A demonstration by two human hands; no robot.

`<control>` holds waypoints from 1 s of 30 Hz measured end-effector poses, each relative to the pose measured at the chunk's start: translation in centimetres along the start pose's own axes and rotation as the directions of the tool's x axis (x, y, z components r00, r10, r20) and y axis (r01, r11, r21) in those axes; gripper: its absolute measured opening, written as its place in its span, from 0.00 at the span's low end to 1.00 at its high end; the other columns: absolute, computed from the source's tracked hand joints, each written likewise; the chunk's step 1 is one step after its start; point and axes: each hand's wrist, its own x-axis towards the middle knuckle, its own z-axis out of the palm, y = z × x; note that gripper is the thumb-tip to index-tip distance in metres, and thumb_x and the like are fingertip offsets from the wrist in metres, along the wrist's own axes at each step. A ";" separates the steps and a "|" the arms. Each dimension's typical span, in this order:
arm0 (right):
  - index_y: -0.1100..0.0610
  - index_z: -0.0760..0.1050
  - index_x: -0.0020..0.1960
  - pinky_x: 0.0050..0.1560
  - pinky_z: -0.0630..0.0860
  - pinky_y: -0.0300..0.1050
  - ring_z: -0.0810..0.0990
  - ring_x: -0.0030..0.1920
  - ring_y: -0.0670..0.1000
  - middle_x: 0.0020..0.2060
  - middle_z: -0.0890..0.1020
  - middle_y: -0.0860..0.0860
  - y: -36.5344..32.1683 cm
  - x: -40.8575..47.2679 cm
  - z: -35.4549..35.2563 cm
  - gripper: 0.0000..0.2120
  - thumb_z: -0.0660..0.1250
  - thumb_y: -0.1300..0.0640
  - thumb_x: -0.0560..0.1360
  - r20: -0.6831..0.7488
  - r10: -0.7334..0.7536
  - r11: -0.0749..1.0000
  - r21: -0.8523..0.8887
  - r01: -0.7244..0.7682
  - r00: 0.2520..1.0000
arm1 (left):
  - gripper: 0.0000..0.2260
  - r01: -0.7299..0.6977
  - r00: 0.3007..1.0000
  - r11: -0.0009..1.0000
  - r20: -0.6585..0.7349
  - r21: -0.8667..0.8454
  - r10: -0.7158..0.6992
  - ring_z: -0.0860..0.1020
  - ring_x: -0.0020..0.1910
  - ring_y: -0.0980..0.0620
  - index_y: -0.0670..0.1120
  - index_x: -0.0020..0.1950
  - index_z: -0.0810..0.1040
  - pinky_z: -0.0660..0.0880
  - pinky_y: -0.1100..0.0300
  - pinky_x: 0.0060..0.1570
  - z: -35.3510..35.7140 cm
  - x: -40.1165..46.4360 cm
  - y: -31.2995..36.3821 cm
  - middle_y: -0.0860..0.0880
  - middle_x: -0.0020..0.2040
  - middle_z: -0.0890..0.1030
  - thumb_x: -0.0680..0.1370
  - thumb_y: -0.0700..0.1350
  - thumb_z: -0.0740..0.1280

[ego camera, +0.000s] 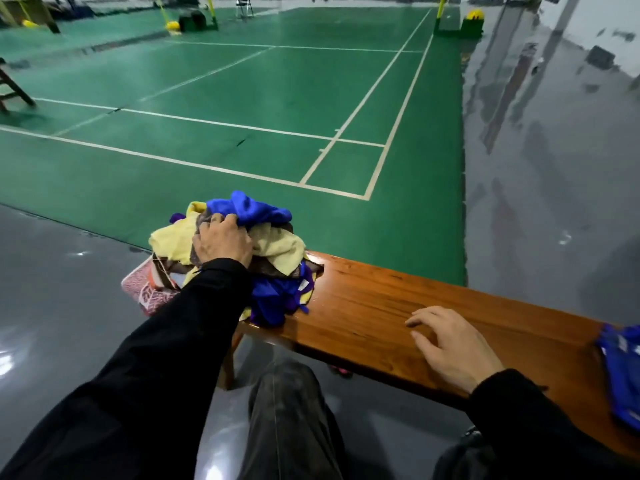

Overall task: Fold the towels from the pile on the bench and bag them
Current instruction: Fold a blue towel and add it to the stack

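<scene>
The left hand (221,242) is laid on top of the pile of towels (242,258) at the far left end of the bench (374,306), its fingers curled into a brown towel (202,220) among yellow and blue ones. The right hand (453,348) is rested on the bare wood, fingers relaxed and spread, nothing held. The cloth is judged light, soft and limp, best taken by an edge or corner. A patterned bag (145,289) is partly covered beneath the pile; a blue item (623,372) is seen at the right end.
</scene>
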 end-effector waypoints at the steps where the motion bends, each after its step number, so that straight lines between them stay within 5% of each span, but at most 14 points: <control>1: 0.42 0.78 0.55 0.59 0.70 0.38 0.73 0.60 0.41 0.56 0.77 0.37 0.1 -0.1 -0.1 0.06 0.64 0.49 0.80 -0.003 0.004 1.000 0.000 -0.004 1.000 | 0.11 -0.034 0.998 0.999 -0.052 -0.037 0.032 0.73 0.61 0.38 0.45 0.51 0.78 0.69 0.44 0.59 -0.3 -0.2 0.4 0.41 0.57 0.79 0.77 0.50 0.62; 4: 0.43 0.78 0.56 0.59 0.70 0.39 0.75 0.59 0.42 0.56 0.79 0.39 -0.2 0.0 -0.5 0.07 0.64 0.50 0.80 -0.018 0.007 0.999 0.042 -0.006 1.000 | 0.13 -0.177 0.968 0.959 -0.213 -0.221 0.129 0.75 0.54 0.36 0.41 0.55 0.77 0.69 0.45 0.54 -2.5 -1.3 2.6 0.37 0.53 0.80 0.79 0.48 0.58; 8: 0.45 0.78 0.58 0.57 0.76 0.38 0.79 0.54 0.39 0.53 0.82 0.39 -2.4 0.8 -1.8 0.10 0.67 0.55 0.79 -0.150 0.048 0.957 0.290 -0.003 0.987 | 0.09 -0.392 0.918 0.730 -0.282 -0.560 0.277 0.75 0.44 0.41 0.39 0.54 0.75 0.67 0.55 0.44 -7.8 -3.7 8.0 0.41 0.44 0.79 0.81 0.43 0.58; 12: 0.42 0.73 0.65 0.58 0.81 0.49 0.85 0.52 0.46 0.53 0.85 0.45 -6.0 2.2 -3.7 0.20 0.72 0.56 0.76 -0.143 0.128 0.628 0.778 0.031 0.982 | 0.04 -0.390 0.878 0.499 -0.149 -0.774 0.455 0.74 0.34 0.55 0.48 0.51 0.74 0.69 0.64 0.38 -10.7 -6.9 12.8 0.54 0.36 0.78 0.80 0.47 0.67; 15: 0.40 0.68 0.69 0.60 0.80 0.46 0.84 0.56 0.48 0.61 0.81 0.49 -7.7 2.8 -5.1 0.32 0.77 0.51 0.70 -0.113 0.087 0.464 0.884 0.060 0.990 | 0.07 -0.394 0.812 0.473 -0.057 -0.788 0.581 0.75 0.34 0.58 0.52 0.46 0.75 0.72 0.62 0.39 -10.2 -9.0 15.1 0.53 0.36 0.80 0.77 0.52 0.70; 17: 0.42 0.69 0.69 0.58 0.80 0.43 0.83 0.56 0.46 0.60 0.81 0.49 -7.8 2.5 -6.2 0.33 0.79 0.47 0.67 -0.169 0.125 0.492 0.866 0.087 0.978 | 0.07 -0.417 0.764 0.460 -0.028 -0.784 0.644 0.77 0.36 0.59 0.53 0.45 0.77 0.73 0.62 0.41 -9.7 -10.4 16.3 0.54 0.37 0.80 0.76 0.55 0.69; 20: 0.47 0.75 0.64 0.58 0.79 0.43 0.82 0.56 0.43 0.55 0.83 0.48 -6.7 1.6 -7.5 0.24 0.77 0.50 0.71 -0.271 0.193 0.545 0.829 0.127 0.943 | 0.06 -0.437 0.732 0.441 -0.025 -0.784 0.681 0.77 0.38 0.65 0.53 0.44 0.80 0.72 0.67 0.42 -9.1 -11.9 17.8 0.59 0.37 0.80 0.77 0.54 0.69; 24: 0.49 0.82 0.57 0.54 0.81 0.49 0.84 0.49 0.42 0.48 0.86 0.44 -4.4 0.7 -8.9 0.09 0.70 0.56 0.77 -0.375 0.276 0.772 0.635 0.029 0.885 | 0.07 -0.466 0.689 0.408 -0.033 -0.785 0.724 0.75 0.37 0.60 0.54 0.40 0.77 0.68 0.70 0.40 -9.0 -13.2 19.5 0.54 0.38 0.77 0.78 0.51 0.69; 30: 0.51 0.84 0.56 0.55 0.78 0.47 0.83 0.51 0.47 0.49 0.87 0.47 -3.0 -0.6 -10.1 0.09 0.65 0.55 0.81 -0.426 0.277 0.901 0.427 -0.078 0.862 | 0.12 -0.279 0.679 0.451 0.158 -0.848 0.717 0.68 0.30 0.60 0.49 0.39 0.71 0.66 0.65 0.34 -8.2 -14.5 20.3 0.55 0.31 0.72 0.82 0.49 0.63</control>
